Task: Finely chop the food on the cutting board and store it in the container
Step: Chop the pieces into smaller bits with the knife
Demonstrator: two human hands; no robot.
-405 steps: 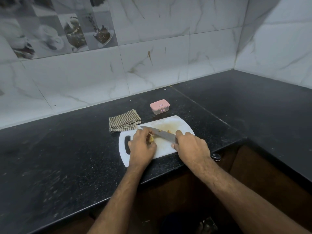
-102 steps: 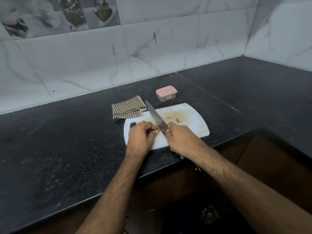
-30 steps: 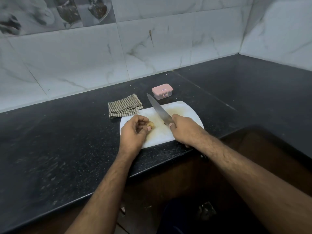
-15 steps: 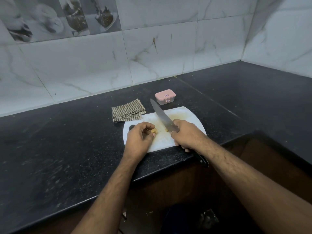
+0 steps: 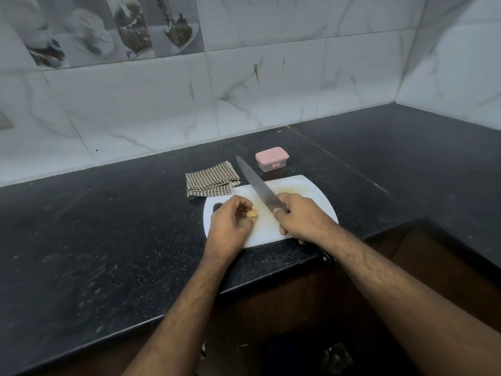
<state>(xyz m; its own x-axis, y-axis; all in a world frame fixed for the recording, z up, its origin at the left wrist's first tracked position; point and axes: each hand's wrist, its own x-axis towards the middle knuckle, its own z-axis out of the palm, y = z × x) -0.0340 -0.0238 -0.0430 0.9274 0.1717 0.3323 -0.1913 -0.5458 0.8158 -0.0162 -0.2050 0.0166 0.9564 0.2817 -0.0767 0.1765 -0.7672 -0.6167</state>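
A small yellowish piece of food (image 5: 251, 213) sits near the centre of the frame on a white cutting board (image 5: 306, 189), pinched at the curled fingertips of the person's left hand (image 5: 230, 226). Just right of it, the right hand (image 5: 299, 217) is wrapped around the handle of a long knife (image 5: 257, 184), whose blade slants up and to the left, its tip reaching past the board's far edge.

The piece is small against so long a blade, and the left fingertips lie close beside the cutting line; a hurried stroke could well nick them, or the piece could roll or shoot off the board under the edge. A faint yellow smear marks the board's upper right part; whether chopped bits lie there is too small to tell.

Above the board, a pink-lidded container (image 5: 272, 159) stands closed on the black countertop (image 5: 108, 240), so nothing can be stored until its lid comes off. A checked cloth (image 5: 210, 180) lies folded at the board's upper left corner.
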